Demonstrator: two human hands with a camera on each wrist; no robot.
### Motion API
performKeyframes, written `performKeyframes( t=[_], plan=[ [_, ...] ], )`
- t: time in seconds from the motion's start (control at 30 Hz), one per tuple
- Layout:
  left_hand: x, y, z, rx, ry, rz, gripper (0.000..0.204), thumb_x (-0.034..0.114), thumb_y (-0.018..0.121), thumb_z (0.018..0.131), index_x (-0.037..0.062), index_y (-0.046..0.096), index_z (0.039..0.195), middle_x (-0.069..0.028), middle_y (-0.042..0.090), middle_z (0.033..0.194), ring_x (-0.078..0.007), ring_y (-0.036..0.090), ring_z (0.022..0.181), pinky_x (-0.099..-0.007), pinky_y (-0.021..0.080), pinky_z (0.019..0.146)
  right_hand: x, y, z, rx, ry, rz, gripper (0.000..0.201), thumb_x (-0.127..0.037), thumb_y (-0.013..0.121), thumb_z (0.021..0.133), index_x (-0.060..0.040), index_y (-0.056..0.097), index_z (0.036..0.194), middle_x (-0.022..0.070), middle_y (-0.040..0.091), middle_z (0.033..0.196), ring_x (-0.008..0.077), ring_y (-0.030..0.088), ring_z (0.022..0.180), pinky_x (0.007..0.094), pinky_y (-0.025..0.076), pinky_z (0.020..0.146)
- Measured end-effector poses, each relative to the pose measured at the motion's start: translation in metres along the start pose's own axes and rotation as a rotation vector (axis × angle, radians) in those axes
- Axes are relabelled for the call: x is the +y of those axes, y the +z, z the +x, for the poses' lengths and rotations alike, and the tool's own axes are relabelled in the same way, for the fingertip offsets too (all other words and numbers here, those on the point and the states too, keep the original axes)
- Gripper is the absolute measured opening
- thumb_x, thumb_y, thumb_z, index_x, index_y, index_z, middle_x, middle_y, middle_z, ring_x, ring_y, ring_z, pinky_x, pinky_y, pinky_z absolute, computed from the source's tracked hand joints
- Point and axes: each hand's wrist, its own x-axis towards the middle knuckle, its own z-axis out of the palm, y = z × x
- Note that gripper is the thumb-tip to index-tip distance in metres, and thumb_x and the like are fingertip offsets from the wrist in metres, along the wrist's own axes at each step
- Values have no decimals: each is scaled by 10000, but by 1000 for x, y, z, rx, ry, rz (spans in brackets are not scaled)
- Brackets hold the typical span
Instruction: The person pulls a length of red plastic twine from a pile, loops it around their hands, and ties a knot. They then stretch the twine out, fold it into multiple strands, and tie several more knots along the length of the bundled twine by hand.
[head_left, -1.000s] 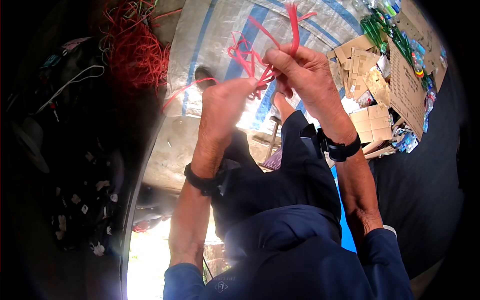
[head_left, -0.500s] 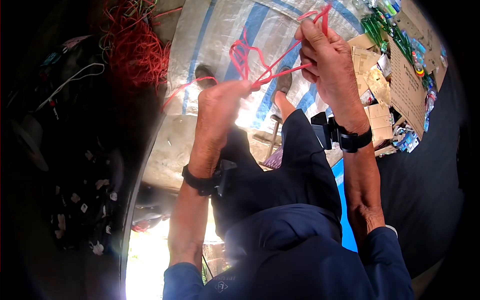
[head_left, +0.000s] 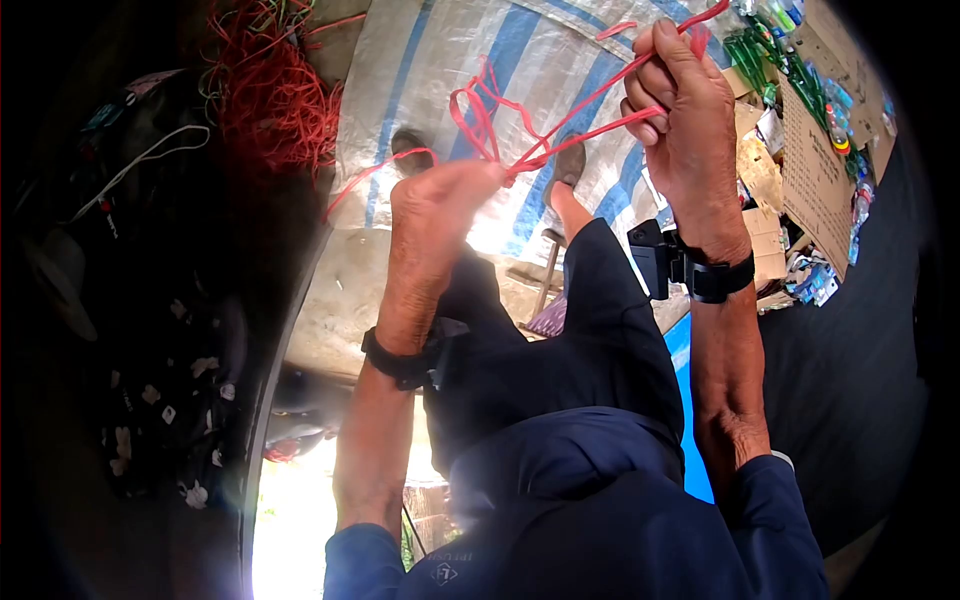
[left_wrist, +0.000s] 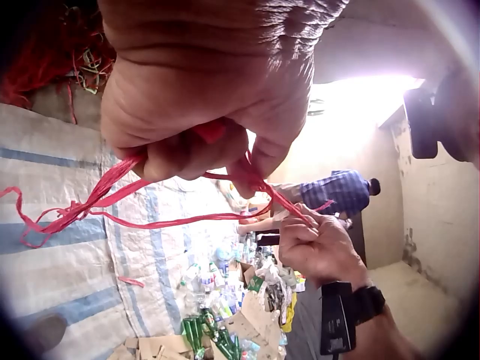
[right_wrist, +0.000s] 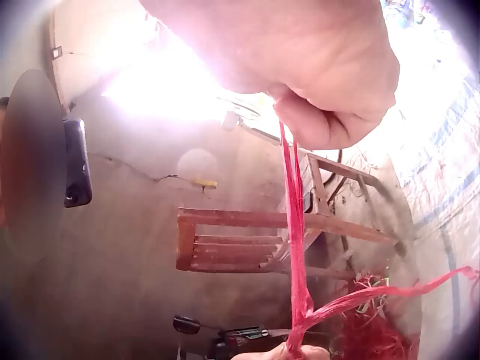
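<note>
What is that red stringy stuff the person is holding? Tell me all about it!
The red plastic twine is thin, flat and ribbon-like, in several strands. It runs taut between the two hands: the left hand pinches one end, where loose loops tangle above the fingers, and the right hand grips the other, with short ends poking out above the fist. One strand trails down to the left over the striped woven sack.

Probably a scrap-sorting yard; flattened cardboard (head_left: 745,175), plastic bottles (head_left: 790,60) and a woven sack (head_left: 520,60) crowd bare concrete.
</note>
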Motion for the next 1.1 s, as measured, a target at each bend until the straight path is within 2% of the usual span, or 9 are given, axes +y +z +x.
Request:
performKeyframes(
  t=[0.23, 0.3, 0.33, 0.37, 0.43, 0.7, 0.83, 0.9, 1.1],
  plan=[
    [-14, -8, -2, 16, 13, 50, 176, 139, 654, 941, -16, 735, 955, 107, 368, 537, 3, 265, 466, -218, 194, 451, -11, -21, 11, 43, -97, 41, 294, -278, 445, 1076, -39, 561, 951, -81, 283, 570, 24, 292, 437, 185, 276, 385],
    [-15, -11, -5, -9, -44, -11, 188, 142, 667, 939, -24, 736, 992, 116, 365, 551, 10, 265, 477, -211, 190, 457, -14, -31, 15, -499, -102, 509, 270, -300, 594, 992, -36, 598, 1049, 71, 650, 804, 175, 658, 663, 273, 542, 539],
    [-16, -10, -4, -10, -42, -12, 188, 142, 667, 939, -24, 736, 992, 116, 365, 551, 10, 265, 477, -211, 190, 457, -17, -23, 6, -200, -135, 202, 255, -298, 565, 1008, -47, 590, 968, -51, 502, 683, 44, 466, 518, 167, 383, 425],
    [-16, -10, -5, -35, -42, 10, 195, 150, 671, 941, -22, 739, 1000, 114, 384, 563, 11, 275, 487, -210, 192, 459, -17, -22, 7, -201, -136, 203, 255, -298, 565, 1008, -47, 590, 968, -51, 502, 683, 44, 466, 518, 167, 383, 425],
    [-17, -11, -4, -58, -43, 32, 201, 158, 674, 944, -20, 742, 1009, 112, 403, 576, 11, 284, 496, -208, 194, 461, -16, -21, 10, -82, -65, 23, 293, -265, 430, 1081, -36, 561, 953, -81, 292, 573, 18, 299, 433, 171, 291, 380],
    [-23, -16, -4, -57, 151, 260, 148, 82, 672, 941, -5, 731, 1045, 41, 624, 716, -33, 560, 650, -185, 455, 597, -15, -58, 13, -28, 15, 266, 249, -233, 472, 1061, -35, 547, 930, -70, 318, 562, 36, 305, 424, 186, 278, 372],
    [-21, -11, 0, -108, 159, 402, 258, 33, 696, 898, 17, 673, 1155, 19, 621, 752, -47, 568, 674, -200, 470, 606, -17, -54, 1, -99, 79, 351, 261, -245, 465, 1064, -51, 556, 914, -80, 317, 559, 26, 303, 415, 182, 272, 361],
    [-13, -1, 3, -85, 327, 565, 451, 26, 729, 846, 77, 593, 1272, -28, 622, 906, -62, 587, 734, -214, 488, 617, -15, -48, -7, -177, 151, 406, 279, -261, 449, 1070, -60, 561, 911, -84, 306, 551, 23, 292, 406, 178, 255, 350],
    [13, 30, 11, -23, 531, 768, 615, 9, 757, 760, 141, 558, 1327, -102, 593, 1191, -162, 630, 786, -276, 537, 654, -4, -23, -24, -154, 204, 478, 311, -264, 397, 1090, -31, 555, 959, -62, 323, 584, 13, 291, 416, 166, 314, 307]
  ],
)
